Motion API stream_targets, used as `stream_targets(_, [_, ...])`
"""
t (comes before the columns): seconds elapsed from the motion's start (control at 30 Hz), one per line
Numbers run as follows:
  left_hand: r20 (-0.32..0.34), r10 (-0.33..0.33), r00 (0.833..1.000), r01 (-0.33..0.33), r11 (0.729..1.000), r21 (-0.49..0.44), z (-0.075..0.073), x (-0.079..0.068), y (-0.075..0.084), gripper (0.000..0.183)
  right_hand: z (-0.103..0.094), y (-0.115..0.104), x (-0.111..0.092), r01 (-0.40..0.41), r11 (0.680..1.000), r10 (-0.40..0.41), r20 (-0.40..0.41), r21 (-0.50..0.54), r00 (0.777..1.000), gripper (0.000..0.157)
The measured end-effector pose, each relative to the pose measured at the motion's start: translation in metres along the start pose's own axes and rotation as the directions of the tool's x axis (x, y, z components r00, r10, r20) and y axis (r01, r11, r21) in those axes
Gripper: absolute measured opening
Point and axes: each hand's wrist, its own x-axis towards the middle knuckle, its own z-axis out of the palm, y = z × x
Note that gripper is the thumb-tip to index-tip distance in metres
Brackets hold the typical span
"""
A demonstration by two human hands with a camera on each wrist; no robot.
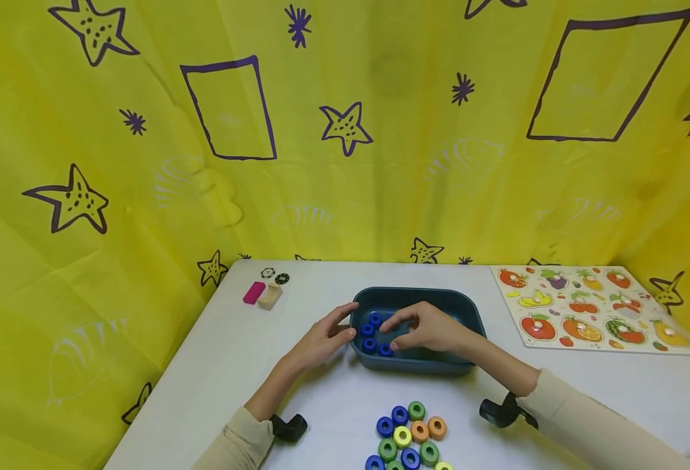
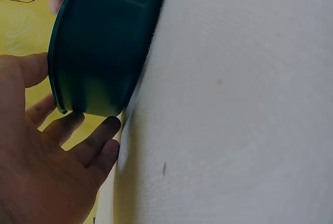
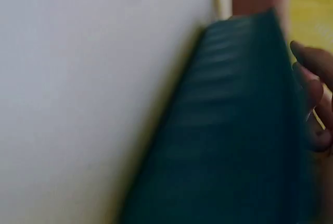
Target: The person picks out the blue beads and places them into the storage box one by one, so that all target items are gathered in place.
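Observation:
A dark teal plastic bin (image 1: 439, 369) stands on the white table, with several blue rings (image 1: 369, 345) gathered at its left end. My left hand (image 1: 321, 339) rests against that left end. In the left wrist view, its thumb lies at the bin's rim and its fingertips touch the end wall. My right hand (image 1: 433, 329) reaches down into the bin over the blue rings, thumb and index finger spread apart. The thumb tip is right by the nearest ring. In the right wrist view the bin wall (image 3: 223, 130) is blurred and hides part of the right hand.
Several blue, green, yellow and orange rings (image 1: 402, 437) lie in front of the bin. A fruit puzzle board (image 1: 603, 307) is at the right. Back left are a pink block (image 1: 254, 292), a pale wooden piece (image 1: 270, 297) and two round chips (image 1: 282, 279). A yellow curtain (image 1: 380, 196) hangs behind.

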Motion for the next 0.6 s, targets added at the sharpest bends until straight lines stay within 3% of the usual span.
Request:
stream_targets(0.17, [-0.019,0.0,1.0,0.0,1.0,0.006,0.0,0.002,-0.007,0.056,0.006,-0.028,-0.032,0.122,0.992,-0.123,0.07,0.018,0.99,0.025])
stream_targets(0.27, [-0.025,0.0,1.0,0.0,1.0,0.008,-0.001,0.003,-0.007,0.056,0.018,-0.039,-0.053,0.139,0.989,-0.143,0.107,0.048,0.984,0.023])
stream_targets(0.6, [-0.025,-0.003,1.0,0.003,1.0,0.0,0.001,0.002,-0.009,0.055,0.055,-0.029,-0.107,-0.068,0.968,0.016,0.213,0.24,0.977,0.019])
